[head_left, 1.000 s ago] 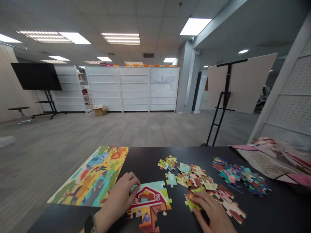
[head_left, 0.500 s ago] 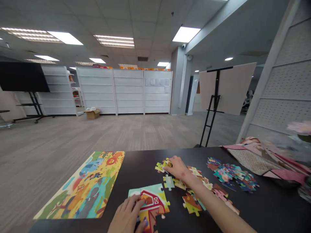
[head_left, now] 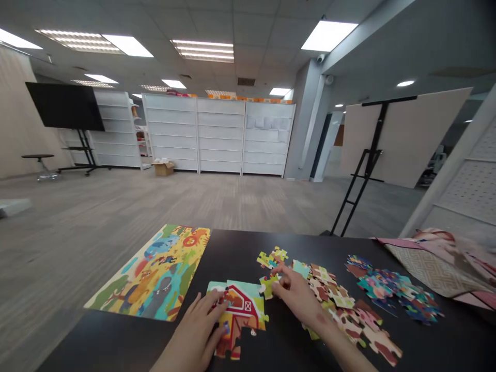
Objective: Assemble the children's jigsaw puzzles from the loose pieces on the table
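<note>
My left hand [head_left: 194, 330] lies open on the barn section [head_left: 244, 305], fingers spread. My right hand [head_left: 296, 299] pinches a yellow piece [head_left: 267, 285] just beside that section's right edge, above the desk [head_left: 96, 346].

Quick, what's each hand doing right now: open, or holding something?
Left hand: open, resting on the assembled barn puzzle section.
Right hand: closed, holding a yellow-green jigsaw piece.
</note>
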The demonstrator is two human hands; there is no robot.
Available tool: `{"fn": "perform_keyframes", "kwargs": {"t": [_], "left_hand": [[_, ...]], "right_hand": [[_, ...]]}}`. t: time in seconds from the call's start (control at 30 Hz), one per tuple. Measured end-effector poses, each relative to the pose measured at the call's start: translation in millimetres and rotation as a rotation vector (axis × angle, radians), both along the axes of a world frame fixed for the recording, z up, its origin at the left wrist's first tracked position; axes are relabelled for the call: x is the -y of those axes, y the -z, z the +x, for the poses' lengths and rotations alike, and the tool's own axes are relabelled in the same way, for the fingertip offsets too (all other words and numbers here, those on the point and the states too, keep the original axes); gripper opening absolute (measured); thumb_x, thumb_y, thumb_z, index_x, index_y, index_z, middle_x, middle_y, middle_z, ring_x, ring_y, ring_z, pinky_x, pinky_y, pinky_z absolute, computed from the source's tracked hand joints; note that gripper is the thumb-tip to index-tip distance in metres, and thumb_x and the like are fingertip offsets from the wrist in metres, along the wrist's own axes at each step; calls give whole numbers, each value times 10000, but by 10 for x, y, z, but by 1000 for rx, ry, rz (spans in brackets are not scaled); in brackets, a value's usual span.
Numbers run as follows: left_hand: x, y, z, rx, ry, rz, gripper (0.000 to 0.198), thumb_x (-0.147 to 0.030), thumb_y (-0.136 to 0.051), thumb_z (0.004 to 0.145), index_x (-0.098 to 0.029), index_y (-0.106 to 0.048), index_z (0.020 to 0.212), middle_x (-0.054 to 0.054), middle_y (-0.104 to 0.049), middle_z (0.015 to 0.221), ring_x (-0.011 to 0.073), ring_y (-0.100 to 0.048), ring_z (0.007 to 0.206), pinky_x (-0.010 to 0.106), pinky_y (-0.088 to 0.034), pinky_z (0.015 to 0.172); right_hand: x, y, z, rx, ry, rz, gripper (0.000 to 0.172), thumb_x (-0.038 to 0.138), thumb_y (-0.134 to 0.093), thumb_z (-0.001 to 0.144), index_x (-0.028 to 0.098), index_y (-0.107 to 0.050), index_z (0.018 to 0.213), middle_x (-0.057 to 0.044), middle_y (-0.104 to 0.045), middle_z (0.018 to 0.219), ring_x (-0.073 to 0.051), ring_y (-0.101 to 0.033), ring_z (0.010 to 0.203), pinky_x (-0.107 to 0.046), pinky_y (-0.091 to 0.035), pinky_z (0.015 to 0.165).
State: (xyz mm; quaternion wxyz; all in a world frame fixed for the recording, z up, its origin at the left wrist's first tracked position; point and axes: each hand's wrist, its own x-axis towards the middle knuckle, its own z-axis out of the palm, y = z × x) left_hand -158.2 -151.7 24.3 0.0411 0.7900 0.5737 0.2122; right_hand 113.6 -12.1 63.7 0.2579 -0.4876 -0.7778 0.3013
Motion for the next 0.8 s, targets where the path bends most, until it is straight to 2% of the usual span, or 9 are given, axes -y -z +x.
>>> {"fn": "perform_keyframes", "kwargs": {"t": [0.13,0.23,0.37,0.53,0.63,0.8], "left_hand": [[-38,-234,-1,22,17,-82,568,-207,-603,919,-309,-508,1469,74,-483,1549,320,-441,1427,596,-319,1181],[-69,-312,1,-2,45,-112,625,-201,-617,903,-313,-471,1500,67,-463,1564,318,-430,1435,580,-315,1190],[-14,-184,-63,-97,100,-37,509,-243,-478,1015,-267,-448,1523,100,-442,1575,335,-409,1445,557,-366,1166],[171,-6,-230,-120,102,132,543,-208,-471,1005,-262,-393,1540,92,-451,1570,311,-431,1436,493,-381,1175],[227,-18,-270,-109,53,150,518,-203,-467,1010,-285,-407,1518,62,-467,1560,289,-448,1426,468,-398,1172],[178,-154,-159,-34,-20,46,358,-338,-559,1000,-289,-553,1355,61,-568,1439,311,-469,1392,513,-434,1139]], "right_hand": [[52,20,-79,74,75,6,143,208,-551,798,216,-596,933,91,-510,536,-146,-510,543,-249,-305,561],[41,9,-35,136,103,-3,110,196,-560,779,219,-577,885,86,-527,518,-150,-524,537,-251,-284,556],[65,-18,-7,195,93,-31,84,210,-593,760,224,-576,841,73,-570,501,-154,-548,532,-251,-263,547],[126,-56,-187,210,55,-43,85,226,-646,717,234,-590,780,49,-616,544,-156,-555,554,-259,-234,547],[127,-84,-266,175,19,-53,93,232,-661,706,232,-583,758,48,-603,542,-159,-556,561,-263,-250,550],[173,-53,-90,45,-38,-127,148,339,-511,856,240,-550,959,62,-598,565,-159,-572,551,-244,-350,541]]}}
